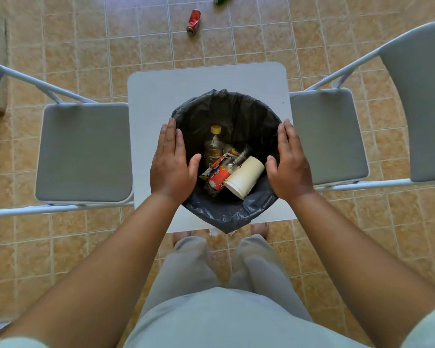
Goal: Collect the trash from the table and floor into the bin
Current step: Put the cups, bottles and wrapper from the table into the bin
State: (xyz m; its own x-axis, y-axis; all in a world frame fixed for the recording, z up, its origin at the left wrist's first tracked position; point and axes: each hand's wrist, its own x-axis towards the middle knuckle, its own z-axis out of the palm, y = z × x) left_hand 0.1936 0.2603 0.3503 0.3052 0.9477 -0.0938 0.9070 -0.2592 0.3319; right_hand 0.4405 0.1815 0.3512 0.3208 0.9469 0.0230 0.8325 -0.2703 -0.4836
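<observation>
**Tan tiles, grey furniture**

We're looking straight down on a tiled floor (86,247), tan squares with pale grout lines, in soft, even light. In the middle we have a small square table (161,96), pale grey with rounded corners. The left chair (83,151) sits just beside one edge and the right chair (329,136) beside the other, both grey folding frames with padded seats and backrests outward.

Bin bag (226,212): thin black plastic, crinkled, slight sheen. Table (186,84): smooth matt pale top. Chair seats (83,151): matt grey padding. Chair frames (43,86): painted metal tube. Floor (73,33): mottled tan tile. Can (193,22): dented glossy red metal. Bottle (212,146): clear plastic. Tub (245,175): matt white plastic.
</observation>
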